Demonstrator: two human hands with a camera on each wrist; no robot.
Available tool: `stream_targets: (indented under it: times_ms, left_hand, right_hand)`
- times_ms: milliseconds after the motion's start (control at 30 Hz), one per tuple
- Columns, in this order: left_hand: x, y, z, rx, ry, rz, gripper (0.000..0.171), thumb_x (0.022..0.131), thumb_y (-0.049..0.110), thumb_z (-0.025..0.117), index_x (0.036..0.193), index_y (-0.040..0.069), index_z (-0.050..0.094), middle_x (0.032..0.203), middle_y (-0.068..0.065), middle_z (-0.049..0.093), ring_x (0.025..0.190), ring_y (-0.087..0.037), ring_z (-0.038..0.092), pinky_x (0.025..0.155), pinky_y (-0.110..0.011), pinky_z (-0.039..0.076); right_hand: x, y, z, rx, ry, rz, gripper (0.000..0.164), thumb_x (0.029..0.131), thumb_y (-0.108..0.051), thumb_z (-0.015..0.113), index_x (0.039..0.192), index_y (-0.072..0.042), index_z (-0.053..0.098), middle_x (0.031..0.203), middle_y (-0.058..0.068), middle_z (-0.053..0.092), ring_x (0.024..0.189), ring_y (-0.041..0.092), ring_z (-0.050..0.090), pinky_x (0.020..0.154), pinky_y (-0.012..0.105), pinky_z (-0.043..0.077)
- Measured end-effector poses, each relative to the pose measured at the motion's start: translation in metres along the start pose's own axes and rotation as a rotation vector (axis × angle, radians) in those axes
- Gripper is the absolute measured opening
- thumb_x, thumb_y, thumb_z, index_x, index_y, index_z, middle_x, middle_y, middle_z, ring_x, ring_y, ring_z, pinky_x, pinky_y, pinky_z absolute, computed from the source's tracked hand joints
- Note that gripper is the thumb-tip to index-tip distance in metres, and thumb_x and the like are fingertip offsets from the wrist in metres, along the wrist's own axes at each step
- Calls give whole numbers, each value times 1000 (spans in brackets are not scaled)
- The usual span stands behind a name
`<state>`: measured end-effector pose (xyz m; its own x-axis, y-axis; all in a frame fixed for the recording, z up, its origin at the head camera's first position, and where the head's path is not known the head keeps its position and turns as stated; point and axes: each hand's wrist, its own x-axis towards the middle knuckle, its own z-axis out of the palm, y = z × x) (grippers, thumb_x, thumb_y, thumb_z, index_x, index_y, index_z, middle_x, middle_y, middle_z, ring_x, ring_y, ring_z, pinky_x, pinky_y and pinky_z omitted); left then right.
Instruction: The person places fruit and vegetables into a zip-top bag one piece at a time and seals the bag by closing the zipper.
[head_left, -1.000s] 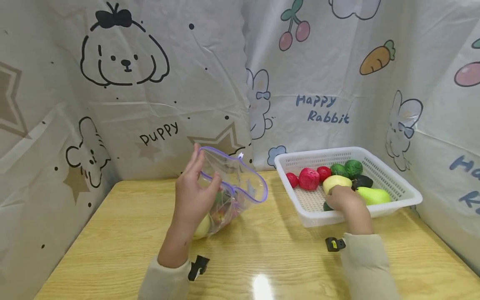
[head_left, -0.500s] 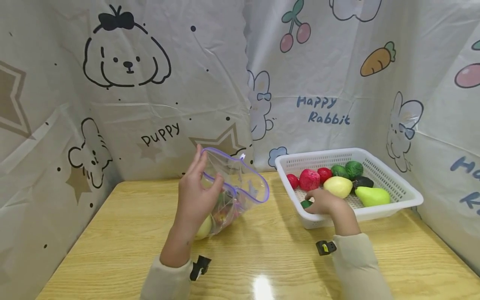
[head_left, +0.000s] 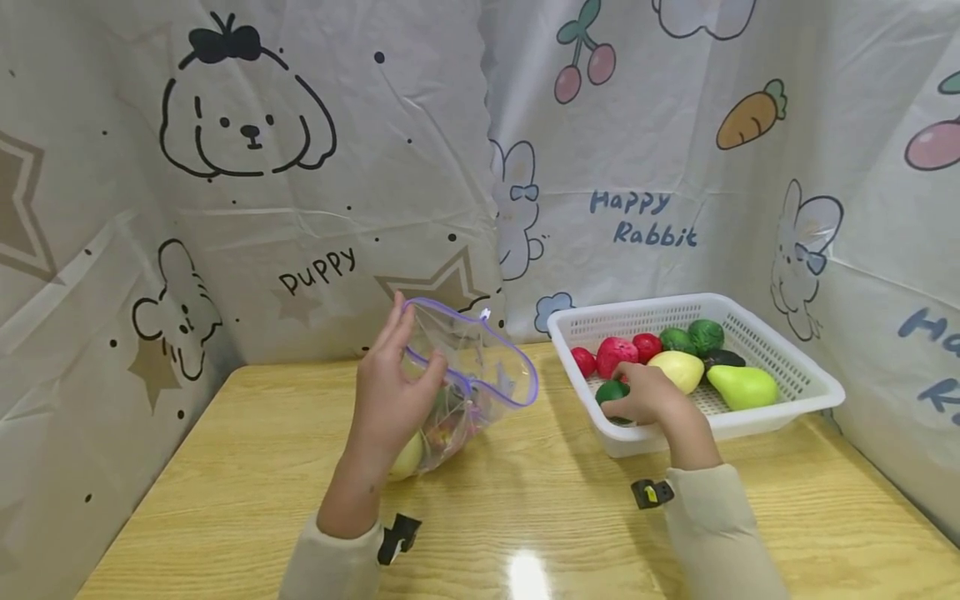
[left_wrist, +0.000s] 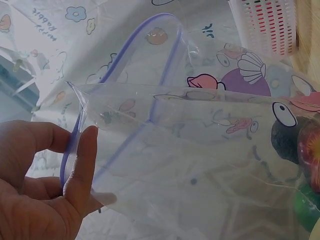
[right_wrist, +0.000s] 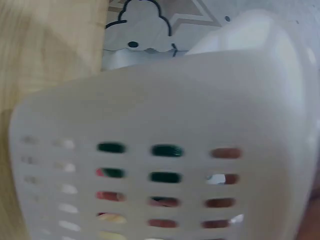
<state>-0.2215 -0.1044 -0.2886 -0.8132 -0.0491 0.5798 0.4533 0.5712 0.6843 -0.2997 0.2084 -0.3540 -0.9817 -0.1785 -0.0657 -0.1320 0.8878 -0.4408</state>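
Note:
My left hand point(head_left: 392, 404) pinches the purple-edged rim of a clear zip bag point(head_left: 491, 367), whose mouth gapes toward the right. In the left wrist view, fingers and thumb lie on either side of that rim. Produce shows through the plastic low in the bag, including a red-yellow fruit point(left_wrist: 311, 150) and a green one point(left_wrist: 306, 207). Inside the white basket point(head_left: 806, 400), my right hand point(head_left: 656, 398) has thumb and fingers around a dark green rounded fruit point(head_left: 611, 392); its exact kind is unclear. The basket wall point(right_wrist: 165, 105) mostly fills the right wrist view, hiding the grasp.
The basket also holds red fruits point(head_left: 617, 357), a pale yellow fruit point(head_left: 678, 369), a green pear point(head_left: 744, 387), a dark fruit point(head_left: 723, 358) and green rounded pieces point(head_left: 705, 336). A wooden table point(head_left: 247, 492) lies beneath, with a printed cloth point(head_left: 420, 167) behind it.
My right hand has shifted left within the basket, from beside the pale yellow fruit to the near-left corner, with the dark green fruit. Lately that fruit sits slightly higher. The left hand stays at the bag.

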Motion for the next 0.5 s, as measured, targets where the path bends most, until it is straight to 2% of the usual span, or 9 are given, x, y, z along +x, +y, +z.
stream_targets:
  times_ms: [233, 367, 500]
  left_hand:
    - [-1, 1, -1, -4, -19, -15, 65, 83, 13, 60, 142, 1, 35, 157, -3, 19, 32, -7, 30, 30, -17, 34]
    - [0, 1, 0, -2, -18, -5, 64, 83, 13, 60, 141, 0, 35, 157, -3, 19, 33, -7, 31, 30, -17, 34]
    - [0, 2, 0, -3, -24, -10, 64, 84, 13, 60, 141, 0, 35, 157, -2, 18, 33, -7, 30, 30, -17, 34]
  right_hand:
    - [-10, -11, -14, 72, 184, -74, 59, 76, -29, 69, 124, -2, 50, 115, 25, 61, 97, 36, 56, 86, 57, 52]
    - [-15, -25, -21, 116, 288, -151, 53, 74, -29, 69, 120, -9, 52, 108, 20, 63, 89, 32, 57, 76, 50, 55]
    - [-22, -38, -25, 151, 376, -219, 56, 74, -28, 70, 123, -12, 52, 109, 18, 64, 87, 31, 58, 70, 47, 55]
